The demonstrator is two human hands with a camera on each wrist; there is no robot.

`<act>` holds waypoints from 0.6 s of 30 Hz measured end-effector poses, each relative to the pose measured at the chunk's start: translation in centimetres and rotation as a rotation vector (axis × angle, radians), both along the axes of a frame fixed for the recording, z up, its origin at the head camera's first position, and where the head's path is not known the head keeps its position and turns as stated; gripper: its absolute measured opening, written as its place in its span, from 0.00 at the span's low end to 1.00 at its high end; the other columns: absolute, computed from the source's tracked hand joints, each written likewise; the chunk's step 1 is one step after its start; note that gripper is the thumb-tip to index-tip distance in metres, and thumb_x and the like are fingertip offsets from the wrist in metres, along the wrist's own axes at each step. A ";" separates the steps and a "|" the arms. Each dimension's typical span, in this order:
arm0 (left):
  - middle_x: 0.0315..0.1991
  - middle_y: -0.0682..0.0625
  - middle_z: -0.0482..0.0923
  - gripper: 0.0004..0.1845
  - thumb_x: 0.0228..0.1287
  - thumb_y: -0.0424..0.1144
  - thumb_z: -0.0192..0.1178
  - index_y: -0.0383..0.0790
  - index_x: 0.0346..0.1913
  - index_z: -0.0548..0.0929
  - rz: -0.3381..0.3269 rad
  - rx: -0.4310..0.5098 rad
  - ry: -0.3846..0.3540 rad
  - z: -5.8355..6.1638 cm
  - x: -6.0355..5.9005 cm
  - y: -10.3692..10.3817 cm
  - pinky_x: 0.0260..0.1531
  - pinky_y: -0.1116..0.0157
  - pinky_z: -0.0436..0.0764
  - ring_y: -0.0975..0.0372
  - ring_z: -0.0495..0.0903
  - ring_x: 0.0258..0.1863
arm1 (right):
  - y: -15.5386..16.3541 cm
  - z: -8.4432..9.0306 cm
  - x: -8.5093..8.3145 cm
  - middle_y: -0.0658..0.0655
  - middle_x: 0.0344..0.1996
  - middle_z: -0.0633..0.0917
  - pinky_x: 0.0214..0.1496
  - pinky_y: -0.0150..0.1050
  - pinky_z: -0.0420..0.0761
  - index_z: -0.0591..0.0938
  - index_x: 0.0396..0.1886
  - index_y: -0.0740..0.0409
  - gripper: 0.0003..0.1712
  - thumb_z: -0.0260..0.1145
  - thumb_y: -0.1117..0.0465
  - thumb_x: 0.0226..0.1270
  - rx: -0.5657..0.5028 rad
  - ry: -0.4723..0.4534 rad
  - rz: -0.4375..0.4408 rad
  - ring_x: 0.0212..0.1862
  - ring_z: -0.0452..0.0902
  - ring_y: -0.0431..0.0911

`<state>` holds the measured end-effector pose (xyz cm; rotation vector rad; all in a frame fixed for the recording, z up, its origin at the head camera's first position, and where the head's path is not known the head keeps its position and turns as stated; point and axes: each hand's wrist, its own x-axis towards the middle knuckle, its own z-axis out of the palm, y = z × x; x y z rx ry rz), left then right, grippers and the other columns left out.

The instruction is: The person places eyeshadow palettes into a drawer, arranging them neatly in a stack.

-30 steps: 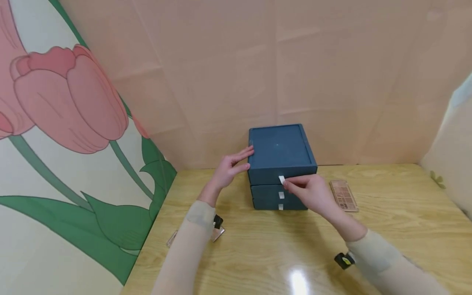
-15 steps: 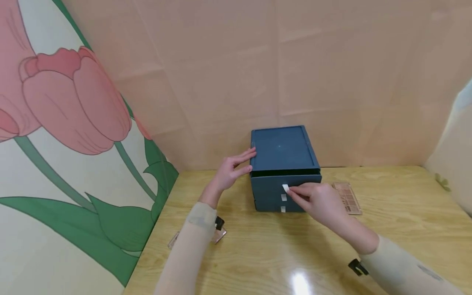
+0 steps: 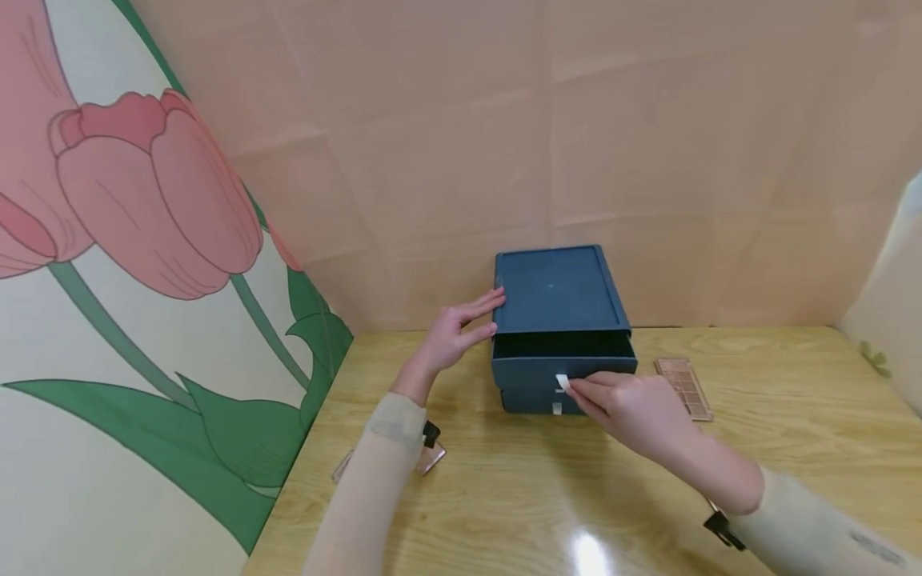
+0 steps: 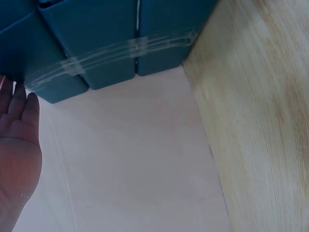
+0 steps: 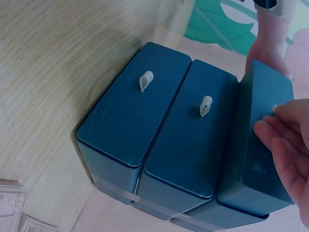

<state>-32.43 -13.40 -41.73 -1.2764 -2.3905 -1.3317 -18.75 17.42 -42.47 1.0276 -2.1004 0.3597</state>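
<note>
A dark blue three-drawer box (image 3: 555, 292) stands on the wooden table (image 3: 504, 496) against the back wall. Its top drawer (image 3: 563, 370) is slid partly out, showing a dark gap behind its front. My right hand (image 3: 576, 388) pinches that drawer's white tab (image 3: 563, 382). In the right wrist view my right hand's fingers (image 5: 282, 145) lie on the pulled-out drawer front (image 5: 256, 145), and the two lower drawers show their tabs (image 5: 145, 80). My left hand (image 3: 468, 320) rests with straight fingers against the box's left side; in the left wrist view the hand (image 4: 19, 135) is beside the box (image 4: 96, 43).
A rose-toned makeup palette (image 3: 684, 388) lies flat just right of the box. A small shiny object (image 3: 430, 458) sits on the table under my left wrist. A tulip-painted panel (image 3: 144, 320) walls the left side; a pink wall stands close behind the box.
The top drawer went from shut to partly slid out as my right hand drew its tab toward me. My left hand stayed against the box's side.
</note>
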 end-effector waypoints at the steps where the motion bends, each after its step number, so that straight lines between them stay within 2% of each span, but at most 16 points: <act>1: 0.81 0.52 0.66 0.33 0.82 0.59 0.57 0.42 0.78 0.75 -0.002 -0.002 0.003 0.0 0.0 0.0 0.79 0.55 0.61 0.63 0.60 0.81 | 0.0 0.0 0.2 0.52 0.27 0.91 0.16 0.32 0.76 0.95 0.38 0.59 0.40 0.42 0.42 0.91 0.000 -0.002 -0.001 0.21 0.85 0.42; 10: 0.81 0.52 0.66 0.36 0.81 0.63 0.55 0.42 0.78 0.75 0.007 -0.004 -0.004 -0.3 0.1 0.1 0.79 0.55 0.61 0.63 0.59 0.82 | 0.2 -0.6 1.3 0.52 0.29 0.92 0.20 0.32 0.80 0.95 0.39 0.59 0.38 0.46 0.42 0.90 -0.028 -0.024 0.015 0.24 0.87 0.41; 18: 0.81 0.52 0.65 0.38 0.81 0.64 0.54 0.40 0.78 0.75 0.008 0.009 0.000 -0.3 0.1 0.2 0.79 0.54 0.61 0.62 0.60 0.82 | 0.1 -1.7 1.8 0.53 0.30 0.92 0.21 0.30 0.81 0.95 0.37 0.59 0.34 0.51 0.42 0.88 -0.128 -0.029 0.017 0.23 0.87 0.41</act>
